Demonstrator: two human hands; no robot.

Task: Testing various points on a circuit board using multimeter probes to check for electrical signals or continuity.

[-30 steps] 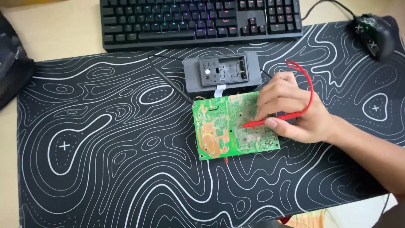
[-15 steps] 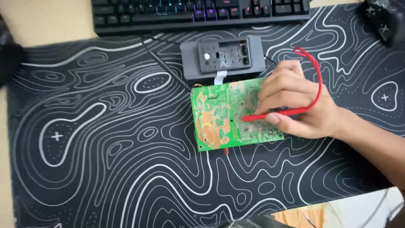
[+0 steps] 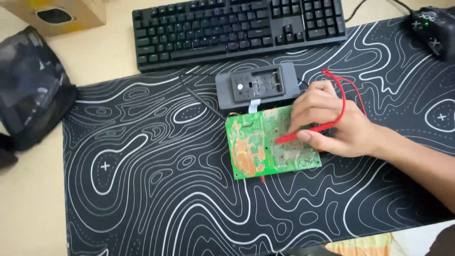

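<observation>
One hand shows in the head view, your right hand [image 3: 334, 124], reaching in from the right edge with the forearm trailing off toward the lower right corner. Its fingers [image 3: 303, 111] are pinched around a slim red test probe [image 3: 305, 132], held like a pen, with the thumb beneath and the fingertips on top. The probe's tip points left and rests on the green circuit board [image 3: 270, 142], about at the board's middle. A red lead wire [image 3: 343, 97] loops up from the probe's back end, arcs over the back of your hand and runs toward the top of the mat. The board lies flat, solder side up, slightly tilted, with orange-tinted patches on its left half. Just beyond its far edge, touching or nearly touching it, sits a dark grey rectangular housing [image 3: 258, 86] with an open recess, joined to the board by a short pale ribbon. A thin black wire [image 3: 204, 100] runs diagonally away from the housing to the left. All of this rests on a black desk mat [image 3: 142, 189] printed with white contour lines, covering a pale bench [image 3: 28, 204]. Past the mat lies a black keyboard [image 3: 237, 28]. A dark game controller [image 3: 433, 28] sits at the top right, a dark mesh pouch [image 3: 31, 90] at the left, and a cardboard box [image 3: 61, 12] at the top left. Your left hand is out of view.
</observation>
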